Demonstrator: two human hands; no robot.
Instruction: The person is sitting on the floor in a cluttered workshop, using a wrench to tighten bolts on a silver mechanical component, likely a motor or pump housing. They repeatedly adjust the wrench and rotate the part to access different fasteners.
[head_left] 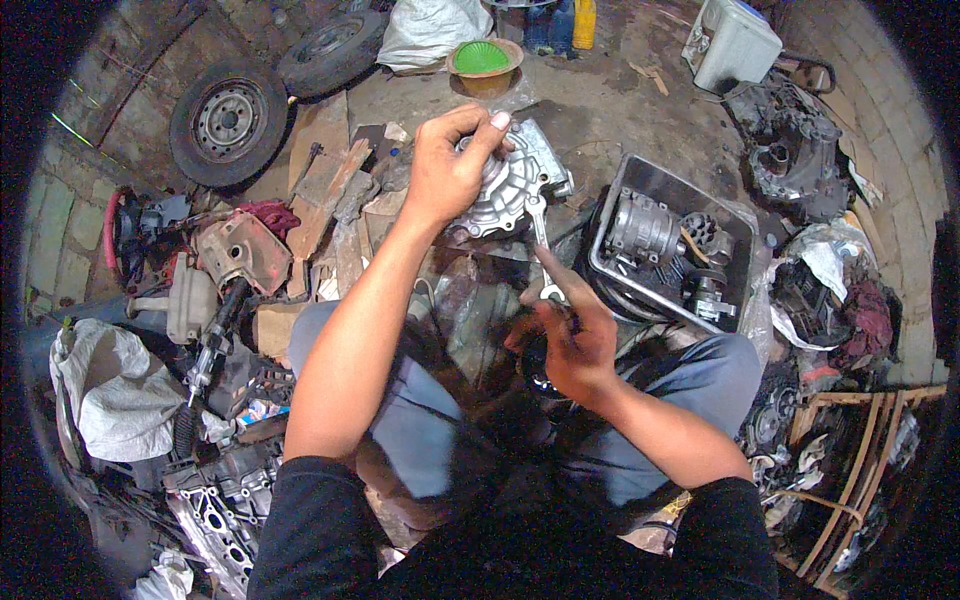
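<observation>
Work apparently unfinished: right hand (pixel 582 345) grips silver metal wrench (pixel 540 230) at ribbed silver metal housing (pixel 512 182).
Left hand (pixel 447 168) curled there, hold unclear.

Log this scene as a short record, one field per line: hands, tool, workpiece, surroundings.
left hand: fingers curled, at the metal housing's upper side; grip unclear
right hand: holding a wrench, index finger along it
wrench: silver; upper end appears to meet the housing's near edge
metal housing: silver, ribbed, partly hidden by left hand
right side: dark bin holding metal parts
far left: wheel
</observation>
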